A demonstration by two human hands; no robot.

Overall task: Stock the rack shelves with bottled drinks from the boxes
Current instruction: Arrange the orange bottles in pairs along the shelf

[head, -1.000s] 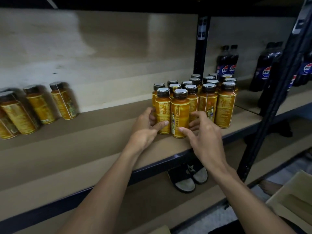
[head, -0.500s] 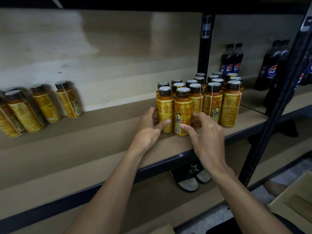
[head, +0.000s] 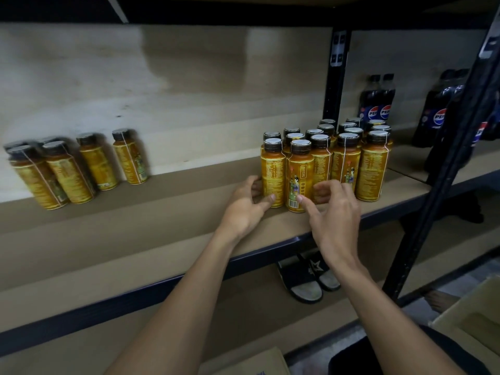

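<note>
Left hand (head: 243,209) grips the base of the front-left bottle (head: 272,174), thumb in front, fingers curled round its side. Right hand (head: 335,212) touches the adjacent bottle (head: 301,182) with the thumb tip, fingers loosely curled, grasp indeterminate. Both bottles stand upright on the shelf (head: 162,239), fronting the yellow-bottle cluster (head: 349,155); cola bottles (head: 377,104) stand beyond.

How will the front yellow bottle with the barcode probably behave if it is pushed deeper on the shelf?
The front yellow bottle is tall and narrow, so a high push may tip it; the right hand touches it low. It looks full, so probably fairly heavy. Packed neighbouring bottles behind should stop it.
</note>
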